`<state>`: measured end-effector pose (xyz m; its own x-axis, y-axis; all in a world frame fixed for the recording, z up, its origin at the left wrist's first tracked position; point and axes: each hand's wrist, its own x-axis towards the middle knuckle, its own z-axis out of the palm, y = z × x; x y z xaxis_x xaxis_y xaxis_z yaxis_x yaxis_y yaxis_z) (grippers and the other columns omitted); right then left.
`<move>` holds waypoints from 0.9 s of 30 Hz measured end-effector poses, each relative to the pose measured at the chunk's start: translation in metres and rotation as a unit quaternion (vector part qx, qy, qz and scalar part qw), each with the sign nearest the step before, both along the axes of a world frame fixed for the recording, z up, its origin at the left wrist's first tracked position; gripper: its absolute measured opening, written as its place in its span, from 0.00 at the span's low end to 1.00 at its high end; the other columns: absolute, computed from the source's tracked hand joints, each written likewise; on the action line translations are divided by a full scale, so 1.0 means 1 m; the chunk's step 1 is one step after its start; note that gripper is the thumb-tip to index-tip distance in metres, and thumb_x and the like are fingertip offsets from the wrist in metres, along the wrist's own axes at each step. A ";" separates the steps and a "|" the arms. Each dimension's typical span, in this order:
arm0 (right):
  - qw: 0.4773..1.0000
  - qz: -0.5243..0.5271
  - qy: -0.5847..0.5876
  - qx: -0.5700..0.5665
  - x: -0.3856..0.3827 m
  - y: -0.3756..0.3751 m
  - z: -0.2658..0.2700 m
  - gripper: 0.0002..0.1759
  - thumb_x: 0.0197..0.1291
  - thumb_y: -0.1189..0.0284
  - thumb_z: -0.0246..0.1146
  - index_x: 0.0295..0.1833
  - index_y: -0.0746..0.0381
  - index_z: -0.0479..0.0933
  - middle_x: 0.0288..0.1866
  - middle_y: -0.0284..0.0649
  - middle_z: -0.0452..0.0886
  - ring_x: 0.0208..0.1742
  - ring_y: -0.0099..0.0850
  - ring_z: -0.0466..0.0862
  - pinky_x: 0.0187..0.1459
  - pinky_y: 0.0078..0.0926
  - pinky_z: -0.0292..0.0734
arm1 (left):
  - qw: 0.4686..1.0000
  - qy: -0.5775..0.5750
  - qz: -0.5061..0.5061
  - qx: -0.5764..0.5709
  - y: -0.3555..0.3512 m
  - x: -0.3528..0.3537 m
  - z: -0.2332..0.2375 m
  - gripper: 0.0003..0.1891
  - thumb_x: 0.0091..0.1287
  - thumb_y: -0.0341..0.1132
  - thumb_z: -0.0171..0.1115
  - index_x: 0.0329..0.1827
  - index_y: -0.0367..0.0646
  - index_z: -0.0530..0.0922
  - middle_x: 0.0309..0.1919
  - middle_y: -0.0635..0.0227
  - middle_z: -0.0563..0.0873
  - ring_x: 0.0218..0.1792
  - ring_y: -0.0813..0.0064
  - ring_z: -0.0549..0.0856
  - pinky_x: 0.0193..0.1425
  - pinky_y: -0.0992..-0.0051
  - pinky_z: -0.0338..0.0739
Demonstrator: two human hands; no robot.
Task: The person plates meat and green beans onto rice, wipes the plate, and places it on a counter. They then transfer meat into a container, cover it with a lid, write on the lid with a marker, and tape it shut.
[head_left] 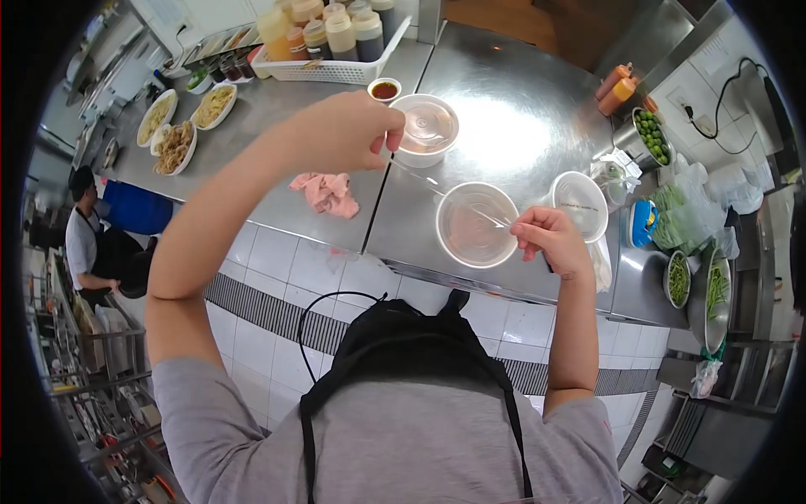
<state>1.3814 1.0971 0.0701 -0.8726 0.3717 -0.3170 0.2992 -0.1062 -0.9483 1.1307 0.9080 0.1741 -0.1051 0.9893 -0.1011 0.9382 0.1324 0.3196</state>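
A thin, clear plastic strip [428,180] spans the space between my hands, partly over a lidded round container [477,225] near the counter's front edge. My left hand [357,130] pinches its upper left end, beside another lidded round container [424,126]. At the other end, the fingertips of my right hand [547,242] are closed on the strip at the first container's right rim. A third round container with printing on its lid [579,207] stands just behind my right hand. The strip's exact shape is hard to make out.
Left of the counter seam lie a pink cloth [326,194], a sauce cup [384,90], food bowls [175,148] and a white basket of bottles [327,70]. At right are limes [651,137] and green vegetables [716,290]. A person [92,244] stands far left.
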 end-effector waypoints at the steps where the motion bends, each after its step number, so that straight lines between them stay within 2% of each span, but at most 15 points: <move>1: 1.000 0.003 0.000 -0.003 0.001 -0.002 0.000 0.07 0.52 0.73 0.63 0.30 0.66 0.77 0.20 0.32 0.75 0.17 0.17 0.73 0.19 0.12 0.68 | 0.995 0.066 -0.013 0.079 -0.006 -0.001 -0.016 0.09 0.46 0.30 0.64 0.26 0.42 0.71 0.22 0.67 0.76 0.25 0.70 0.77 0.28 0.72 0.68; 2: 1.000 -0.008 0.000 0.002 0.002 -0.004 0.000 0.06 0.52 0.73 0.63 0.30 0.66 0.77 0.19 0.32 0.75 0.17 0.17 0.73 0.20 0.12 0.68 | 0.995 0.066 -0.011 0.077 -0.011 -0.001 -0.029 0.09 0.46 0.30 0.64 0.26 0.42 0.71 0.22 0.67 0.76 0.25 0.70 0.77 0.28 0.72 0.68; 4: 1.000 -0.020 0.000 0.007 0.007 -0.005 0.000 0.06 0.52 0.74 0.63 0.29 0.66 0.77 0.19 0.32 0.75 0.18 0.17 0.73 0.20 0.12 0.69 | 0.915 0.265 -0.100 0.288 -0.018 0.000 -0.049 0.09 0.48 0.32 0.63 0.24 0.43 0.70 0.22 0.69 0.75 0.25 0.70 0.75 0.28 0.73 0.67; 8: 0.999 -0.029 -0.008 0.019 0.018 -0.008 0.000 0.05 0.52 0.76 0.62 0.32 0.67 0.78 0.20 0.32 0.76 0.18 0.17 0.73 0.20 0.13 0.68 | 0.900 0.263 -0.115 0.327 -0.038 0.011 -0.079 0.07 0.45 0.30 0.61 0.28 0.46 0.73 0.23 0.72 0.74 0.26 0.73 0.74 0.33 0.74 0.67; 10: 0.998 -0.039 -0.013 0.040 0.023 -0.009 -0.001 0.05 0.52 0.76 0.62 0.34 0.67 0.78 0.21 0.33 0.76 0.18 0.16 0.73 0.20 0.13 0.68 | 0.874 0.234 -0.045 0.423 -0.038 0.016 -0.099 0.07 0.45 0.31 0.63 0.27 0.46 0.74 0.21 0.73 0.72 0.25 0.74 0.73 0.32 0.75 0.66; 11: 0.998 -0.031 -0.006 0.047 0.026 -0.009 -0.003 0.06 0.51 0.77 0.62 0.34 0.68 0.78 0.20 0.33 0.76 0.18 0.17 0.73 0.20 0.12 0.68 | 0.874 0.231 -0.046 0.425 -0.037 0.018 -0.103 0.07 0.45 0.31 0.63 0.27 0.46 0.74 0.21 0.73 0.72 0.25 0.74 0.73 0.32 0.75 0.66; 13: 0.998 -0.023 -0.005 0.053 0.032 -0.013 -0.001 0.06 0.51 0.78 0.62 0.35 0.69 0.78 0.20 0.34 0.77 0.17 0.17 0.73 0.19 0.12 0.68 | 0.908 0.152 0.053 0.386 -0.036 0.023 -0.110 0.06 0.45 0.31 0.65 0.24 0.47 0.76 0.20 0.72 0.73 0.25 0.74 0.73 0.31 0.74 0.66; 17: 0.977 -0.034 -0.025 0.210 0.038 -0.028 0.021 0.05 0.51 0.79 0.62 0.34 0.68 0.79 0.20 0.32 0.76 0.19 0.15 0.72 0.20 0.12 0.67 | 0.958 0.035 0.078 0.274 -0.036 0.025 -0.118 0.05 0.44 0.29 0.66 0.21 0.47 0.77 0.20 0.71 0.74 0.24 0.72 0.74 0.31 0.74 0.68; 18: 0.966 -0.039 -0.017 0.257 0.039 -0.030 0.024 0.05 0.51 0.78 0.62 0.34 0.67 0.80 0.19 0.31 0.76 0.18 0.15 0.71 0.20 0.11 0.66 | 0.975 -0.042 0.098 0.194 -0.036 0.025 -0.113 0.04 0.45 0.29 0.66 0.23 0.45 0.78 0.21 0.71 0.76 0.24 0.74 0.75 0.32 0.75 0.68; 19: 0.966 -0.038 -0.018 0.257 0.040 -0.029 0.023 0.05 0.51 0.78 0.62 0.34 0.67 0.80 0.19 0.31 0.76 0.18 0.15 0.71 0.20 0.11 0.66 | 0.980 -0.118 0.116 0.113 -0.036 0.024 -0.109 0.04 0.46 0.29 0.66 0.25 0.44 0.79 0.21 0.72 0.77 0.25 0.76 0.76 0.32 0.77 0.69; 20: 0.964 -0.054 0.000 0.262 0.042 -0.026 0.023 0.05 0.51 0.79 0.62 0.34 0.67 0.80 0.19 0.31 0.76 0.18 0.14 0.71 0.20 0.12 0.66 | 0.979 -0.119 0.117 0.113 -0.036 0.020 -0.108 0.04 0.46 0.29 0.66 0.25 0.44 0.79 0.21 0.72 0.77 0.25 0.76 0.76 0.32 0.77 0.69; 21: 0.960 -0.070 0.019 0.269 0.043 -0.022 0.023 0.05 0.50 0.79 0.62 0.34 0.67 0.80 0.19 0.31 0.76 0.19 0.14 0.71 0.20 0.12 0.66 | 0.950 -0.295 0.104 0.013 -0.036 0.013 -0.107 0.05 0.48 0.30 0.66 0.27 0.43 0.80 0.22 0.73 0.78 0.26 0.80 0.76 0.33 0.79 0.68; 22: 0.960 -0.067 0.017 0.270 0.044 -0.017 0.023 0.05 0.50 0.79 0.62 0.34 0.67 0.80 0.19 0.31 0.76 0.19 0.14 0.71 0.20 0.12 0.66 | 0.879 -0.461 0.087 -0.089 -0.037 0.008 -0.107 0.06 0.50 0.32 0.66 0.29 0.41 0.81 0.23 0.75 0.79 0.26 0.84 0.76 0.33 0.81 0.68; 24: 0.983 -0.040 -0.010 0.180 0.043 -0.010 0.023 0.07 0.50 0.79 0.62 0.36 0.68 0.79 0.19 0.31 0.76 0.19 0.14 0.71 0.20 0.12 0.66 | 0.860 -0.496 0.090 -0.075 -0.035 -0.002 -0.115 0.07 0.51 0.33 0.66 0.30 0.40 0.81 0.23 0.75 0.79 0.27 0.87 0.75 0.33 0.83 0.67; 27: 0.989 -0.038 -0.043 0.139 0.033 -0.008 0.020 0.08 0.49 0.79 0.63 0.37 0.68 0.79 0.19 0.31 0.76 0.19 0.15 0.72 0.20 0.11 0.66 | 0.838 -0.530 0.118 -0.058 -0.033 0.003 -0.113 0.09 0.52 0.34 0.67 0.32 0.39 0.80 0.23 0.76 0.79 0.27 0.89 0.73 0.32 0.85 0.66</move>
